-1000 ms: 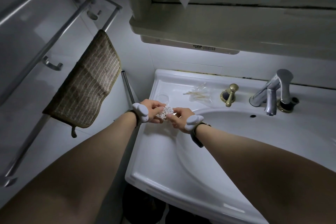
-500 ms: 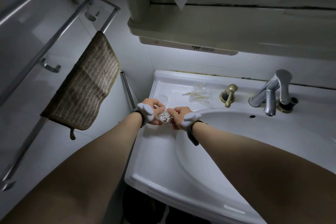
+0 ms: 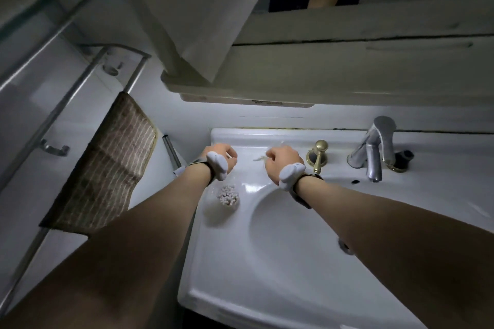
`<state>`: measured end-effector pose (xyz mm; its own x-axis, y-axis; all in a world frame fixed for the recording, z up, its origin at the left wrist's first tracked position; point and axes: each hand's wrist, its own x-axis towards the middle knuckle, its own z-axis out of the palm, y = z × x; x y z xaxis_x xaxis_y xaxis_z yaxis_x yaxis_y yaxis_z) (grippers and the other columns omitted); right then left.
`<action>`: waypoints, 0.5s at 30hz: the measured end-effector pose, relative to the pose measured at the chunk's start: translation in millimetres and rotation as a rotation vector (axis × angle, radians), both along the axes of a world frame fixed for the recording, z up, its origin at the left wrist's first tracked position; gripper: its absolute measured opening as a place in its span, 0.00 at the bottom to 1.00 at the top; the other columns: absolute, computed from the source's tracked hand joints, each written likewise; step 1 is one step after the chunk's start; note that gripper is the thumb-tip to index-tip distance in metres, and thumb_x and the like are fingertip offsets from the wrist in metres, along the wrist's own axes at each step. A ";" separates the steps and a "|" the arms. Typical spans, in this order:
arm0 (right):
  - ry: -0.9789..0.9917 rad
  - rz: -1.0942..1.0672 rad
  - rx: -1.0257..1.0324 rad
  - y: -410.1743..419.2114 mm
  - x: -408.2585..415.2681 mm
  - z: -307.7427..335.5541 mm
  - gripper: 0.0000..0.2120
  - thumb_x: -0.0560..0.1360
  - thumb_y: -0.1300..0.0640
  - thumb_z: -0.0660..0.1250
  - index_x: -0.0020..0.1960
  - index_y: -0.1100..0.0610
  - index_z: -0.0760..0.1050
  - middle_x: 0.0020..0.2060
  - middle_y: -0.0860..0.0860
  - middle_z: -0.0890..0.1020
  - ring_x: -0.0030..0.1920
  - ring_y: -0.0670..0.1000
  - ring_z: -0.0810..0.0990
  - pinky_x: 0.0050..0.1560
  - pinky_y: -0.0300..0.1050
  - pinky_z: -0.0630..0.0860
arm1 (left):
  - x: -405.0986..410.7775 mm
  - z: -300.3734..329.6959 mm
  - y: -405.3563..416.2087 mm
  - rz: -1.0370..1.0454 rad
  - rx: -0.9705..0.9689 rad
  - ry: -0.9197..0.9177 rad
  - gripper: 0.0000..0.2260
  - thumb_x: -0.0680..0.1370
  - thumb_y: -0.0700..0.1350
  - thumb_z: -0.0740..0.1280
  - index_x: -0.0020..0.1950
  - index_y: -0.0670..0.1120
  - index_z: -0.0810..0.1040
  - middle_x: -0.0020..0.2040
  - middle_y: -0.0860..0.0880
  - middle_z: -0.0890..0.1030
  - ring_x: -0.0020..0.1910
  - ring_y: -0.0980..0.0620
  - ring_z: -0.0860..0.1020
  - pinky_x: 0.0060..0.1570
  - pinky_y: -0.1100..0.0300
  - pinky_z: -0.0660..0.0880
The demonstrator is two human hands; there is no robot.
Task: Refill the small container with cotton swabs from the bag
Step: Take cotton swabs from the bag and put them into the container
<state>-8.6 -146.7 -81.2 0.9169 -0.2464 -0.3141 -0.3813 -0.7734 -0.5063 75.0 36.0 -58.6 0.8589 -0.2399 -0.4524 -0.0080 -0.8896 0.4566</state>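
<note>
Hands at the back of the white sink ledge: the left hand [image 3: 219, 155] pinches a swab, the right hand [image 3: 281, 161] curls round swabs from the clear bag, while the small clear swab-filled container [image 3: 227, 195] stands nearer, below the left wrist.

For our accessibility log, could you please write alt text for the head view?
Two hands reach to the back of a white sink: the right hand pinches cotton swabs, the left hand is curled beside it. A small container full of swabs stands on the rim nearer the person, with a faucet to the right.
</note>
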 end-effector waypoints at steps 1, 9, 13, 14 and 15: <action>0.009 0.009 -0.025 -8.8 3.9 -0.5 0.18 0.75 0.56 0.61 0.63 0.50 0.78 0.63 0.51 0.75 0.58 0.58 0.78 0.50 0.44 0.70 | 4.5 -0.7 -8.7 -0.029 -0.009 -0.006 0.04 0.74 0.47 0.66 0.45 0.55 0.79 0.41 0.55 0.81 0.38 0.52 0.79 0.37 0.68 0.71; 0.308 0.106 -0.278 -49.6 23.8 2.2 0.12 0.63 0.56 0.55 0.46 0.55 0.66 0.47 0.54 0.65 0.47 0.55 0.69 0.50 0.44 0.69 | 31.2 -24.0 -71.1 -0.241 0.054 0.042 0.19 0.75 0.42 0.71 0.66 0.49 0.74 0.58 0.48 0.78 0.50 0.47 0.78 0.48 0.61 0.71; 0.307 0.096 -0.275 -54.7 37.3 -17.3 0.11 0.74 0.59 0.59 0.57 0.56 0.69 0.48 0.59 0.68 0.43 0.50 0.65 0.46 0.41 0.68 | 36.4 -40.3 -87.0 -0.321 0.136 0.041 0.23 0.74 0.39 0.71 0.69 0.49 0.73 0.63 0.47 0.77 0.52 0.49 0.78 0.50 0.65 0.68; 0.313 0.096 -0.224 -55.8 40.7 -17.6 0.14 0.77 0.60 0.63 0.62 0.58 0.70 0.54 0.60 0.70 0.39 0.50 0.64 0.40 0.38 0.64 | 37.2 -42.5 -89.4 -0.345 0.149 0.028 0.23 0.74 0.39 0.70 0.68 0.49 0.73 0.63 0.47 0.77 0.53 0.48 0.78 0.50 0.66 0.67; 0.300 0.098 -0.169 -57.0 44.4 -18.4 0.16 0.79 0.61 0.65 0.65 0.59 0.69 0.56 0.60 0.68 0.38 0.53 0.63 0.35 0.37 0.59 | 37.9 -44.3 -92.1 -0.368 0.149 0.025 0.22 0.74 0.40 0.70 0.68 0.49 0.74 0.63 0.47 0.78 0.54 0.48 0.78 0.50 0.66 0.67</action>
<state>35.7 -203.7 -99.6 0.8118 -0.2333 -0.5354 -0.4134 -0.8771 -0.2446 112.9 -56.1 -102.9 0.7160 -0.4602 -0.5249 -0.3293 -0.8857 0.3272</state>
